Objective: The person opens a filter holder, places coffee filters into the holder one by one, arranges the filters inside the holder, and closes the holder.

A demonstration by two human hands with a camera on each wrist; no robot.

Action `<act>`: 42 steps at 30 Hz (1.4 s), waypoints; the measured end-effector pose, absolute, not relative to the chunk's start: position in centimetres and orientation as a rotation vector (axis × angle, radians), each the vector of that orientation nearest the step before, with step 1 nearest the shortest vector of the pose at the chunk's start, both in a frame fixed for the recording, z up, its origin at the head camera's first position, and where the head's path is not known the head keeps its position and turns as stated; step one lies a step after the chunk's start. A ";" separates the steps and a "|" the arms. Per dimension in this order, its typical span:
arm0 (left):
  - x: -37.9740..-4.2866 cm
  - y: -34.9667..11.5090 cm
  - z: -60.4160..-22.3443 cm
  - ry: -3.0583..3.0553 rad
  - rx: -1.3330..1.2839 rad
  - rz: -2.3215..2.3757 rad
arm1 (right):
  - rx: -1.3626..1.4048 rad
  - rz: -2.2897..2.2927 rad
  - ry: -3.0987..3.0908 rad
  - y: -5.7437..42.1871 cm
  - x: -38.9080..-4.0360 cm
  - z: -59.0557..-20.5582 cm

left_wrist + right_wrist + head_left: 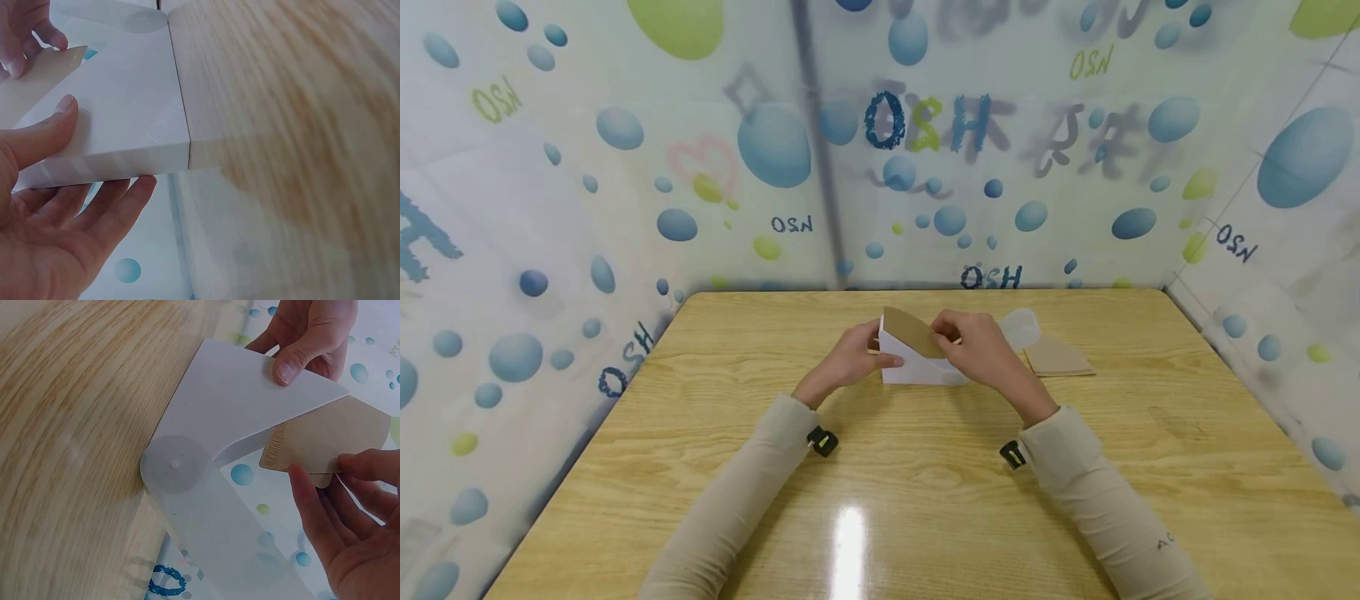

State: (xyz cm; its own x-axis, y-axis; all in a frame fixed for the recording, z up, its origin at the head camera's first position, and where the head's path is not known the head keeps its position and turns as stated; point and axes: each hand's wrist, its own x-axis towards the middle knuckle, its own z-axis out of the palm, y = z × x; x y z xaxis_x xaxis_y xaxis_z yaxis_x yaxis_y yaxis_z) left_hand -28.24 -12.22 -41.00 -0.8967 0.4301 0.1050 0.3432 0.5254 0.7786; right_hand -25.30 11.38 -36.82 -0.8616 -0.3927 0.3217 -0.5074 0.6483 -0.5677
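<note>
A white, slant-topped filter holder (917, 369) stands on the table, held at its left end by my left hand (852, 354). In the left wrist view the thumb lies on one broad face of the holder (131, 100), and the fingers reach around its narrow side. Brown paper coffee filters (910, 329) stick up out of the slanted opening. My right hand (977, 343) pinches their edge; the right wrist view shows thumb and fingers on the filters (331, 437), near a crimped seam. From the holder's right end a translucent lid (231, 537) swings out on a round hinge.
Right of the holder, behind my right wrist, a flat stack of brown filters (1060, 357) lies on the wooden table (925, 467). The raised lid (1021, 327) is beside it. A patterned wall covering (865, 208) rises behind the table's far edge.
</note>
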 end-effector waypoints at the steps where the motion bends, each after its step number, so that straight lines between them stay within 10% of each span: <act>1: -28.2 -12.2 -41.0 2.656 0.675 1.321 | 0.740 1.006 -2.699 11.4 -25.3 -36.8; 42: -28.3 -12.3 -41.1 2.655 0.671 1.314 | 0.769 0.972 -2.728 11.2 -25.5 -37.5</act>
State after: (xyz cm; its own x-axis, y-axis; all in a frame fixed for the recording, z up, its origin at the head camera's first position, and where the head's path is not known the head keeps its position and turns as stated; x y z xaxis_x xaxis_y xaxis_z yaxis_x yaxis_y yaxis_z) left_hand -28.25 -12.31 -41.09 -0.8973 0.4298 0.1000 0.3402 0.5294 0.7771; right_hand -25.49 11.17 -37.48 -0.8584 -0.4182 0.2971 -0.5118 0.6595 -0.5506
